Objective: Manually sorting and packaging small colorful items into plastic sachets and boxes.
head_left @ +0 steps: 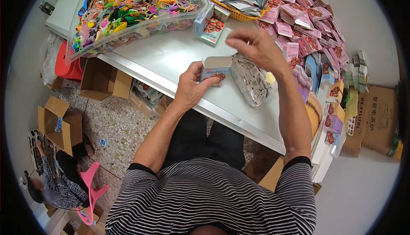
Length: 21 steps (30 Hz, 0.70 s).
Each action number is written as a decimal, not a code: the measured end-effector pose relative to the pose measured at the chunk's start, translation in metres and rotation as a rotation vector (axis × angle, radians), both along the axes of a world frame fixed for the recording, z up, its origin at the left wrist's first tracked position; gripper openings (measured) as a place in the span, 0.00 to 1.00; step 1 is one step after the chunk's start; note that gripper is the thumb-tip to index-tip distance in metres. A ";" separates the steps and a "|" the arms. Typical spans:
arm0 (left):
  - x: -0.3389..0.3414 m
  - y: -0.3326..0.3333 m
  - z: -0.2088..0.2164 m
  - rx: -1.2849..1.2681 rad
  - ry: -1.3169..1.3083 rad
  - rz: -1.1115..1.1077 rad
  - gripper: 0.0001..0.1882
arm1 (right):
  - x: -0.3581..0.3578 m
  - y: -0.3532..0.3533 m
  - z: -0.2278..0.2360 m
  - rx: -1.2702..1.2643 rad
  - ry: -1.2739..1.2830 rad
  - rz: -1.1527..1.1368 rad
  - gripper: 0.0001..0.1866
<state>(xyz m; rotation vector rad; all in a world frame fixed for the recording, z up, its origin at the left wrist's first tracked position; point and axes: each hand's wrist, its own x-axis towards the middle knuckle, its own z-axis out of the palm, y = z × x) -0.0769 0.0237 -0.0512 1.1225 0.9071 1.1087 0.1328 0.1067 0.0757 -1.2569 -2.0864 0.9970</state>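
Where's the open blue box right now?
Head view, just above centre: the open blue box is in the left hand, immediately left of the grey bundle.

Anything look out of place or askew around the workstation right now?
Yes. A small blue-and-white item, too small to identify, lies on the speckled floor to the person's left, off the tabletop. The pink cartons at the tabletop's far right also look askew, heaped at mixed angles.
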 end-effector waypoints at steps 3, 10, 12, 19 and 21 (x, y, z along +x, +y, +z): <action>-0.003 0.014 -0.010 0.119 0.118 0.052 0.30 | 0.002 0.060 -0.007 0.502 -0.093 -0.125 0.13; -0.010 0.025 0.006 0.089 -0.001 0.124 0.35 | 0.014 0.167 -0.028 0.665 -0.498 -0.082 0.26; -0.016 0.028 0.008 0.215 0.049 0.105 0.36 | 0.010 0.180 -0.029 0.630 -0.480 -0.051 0.18; -0.039 0.034 -0.006 0.110 0.058 0.023 0.36 | 0.027 0.161 -0.032 0.575 0.134 -0.393 0.16; -0.051 0.037 -0.004 0.243 0.273 -0.048 0.35 | 0.010 0.121 -0.012 0.386 0.344 -0.418 0.15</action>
